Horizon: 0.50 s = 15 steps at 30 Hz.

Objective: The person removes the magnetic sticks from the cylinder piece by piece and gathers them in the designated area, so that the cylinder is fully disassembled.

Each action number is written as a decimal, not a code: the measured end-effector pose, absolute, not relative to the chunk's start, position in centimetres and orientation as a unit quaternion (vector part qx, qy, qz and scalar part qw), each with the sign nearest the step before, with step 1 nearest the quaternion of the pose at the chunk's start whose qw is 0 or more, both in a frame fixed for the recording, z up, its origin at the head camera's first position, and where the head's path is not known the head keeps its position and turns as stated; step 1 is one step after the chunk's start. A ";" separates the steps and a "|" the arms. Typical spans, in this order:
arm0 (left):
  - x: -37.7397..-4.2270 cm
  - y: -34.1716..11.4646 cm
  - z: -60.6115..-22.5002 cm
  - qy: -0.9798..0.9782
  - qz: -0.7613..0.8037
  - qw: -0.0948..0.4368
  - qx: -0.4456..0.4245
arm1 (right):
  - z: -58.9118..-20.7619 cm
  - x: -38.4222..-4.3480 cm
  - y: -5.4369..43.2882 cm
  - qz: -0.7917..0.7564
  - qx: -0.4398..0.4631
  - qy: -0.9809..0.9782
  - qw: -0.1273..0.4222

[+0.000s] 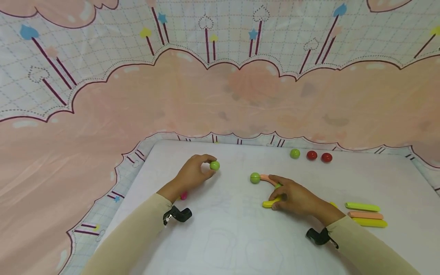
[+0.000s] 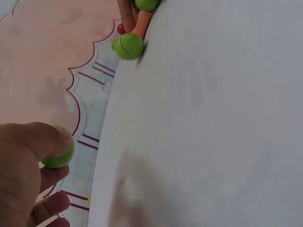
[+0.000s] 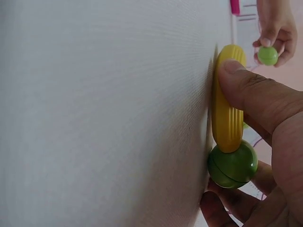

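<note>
My left hand pinches a green ball between thumb and fingertips, above the white tabletop. In the left wrist view, the thumb lies across that ball. My right hand holds a yellow stick, thumb laid along its ridged side. One end of this stick meets a green ball, partly covered by the fingers in the head view. From there a curved orange stick runs to another green ball at the far left end.
Along the back edge sit a green ball and two red balls. Green, orange and yellow sticks lie at the right. A pink piece shows partly behind my left wrist. A patterned pink cloth hangs behind the table.
</note>
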<state>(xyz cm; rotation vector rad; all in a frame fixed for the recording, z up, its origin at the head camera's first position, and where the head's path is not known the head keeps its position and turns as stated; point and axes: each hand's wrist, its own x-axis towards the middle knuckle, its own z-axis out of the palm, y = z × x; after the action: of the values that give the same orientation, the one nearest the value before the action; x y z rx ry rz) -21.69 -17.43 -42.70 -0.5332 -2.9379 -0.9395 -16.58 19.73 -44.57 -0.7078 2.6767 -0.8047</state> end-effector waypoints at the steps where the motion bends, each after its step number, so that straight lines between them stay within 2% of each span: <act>1: -21.8 -17.6 -42.7 -0.939 -0.302 0.006 -0.166 | -44.6 -16.6 19.7 -0.276 -0.244 0.921 0.127; 15: -24.1 -20.3 -43.0 -0.938 -0.326 -0.011 -0.115 | -44.7 -16.6 19.6 -0.280 -0.240 0.920 0.132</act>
<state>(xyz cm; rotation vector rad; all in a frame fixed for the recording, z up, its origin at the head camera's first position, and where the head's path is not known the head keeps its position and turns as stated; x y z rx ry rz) -24.09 -20.27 -42.99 -0.3637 -2.9683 -1.0296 -16.58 19.61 -44.71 -0.6971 2.6695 -0.8116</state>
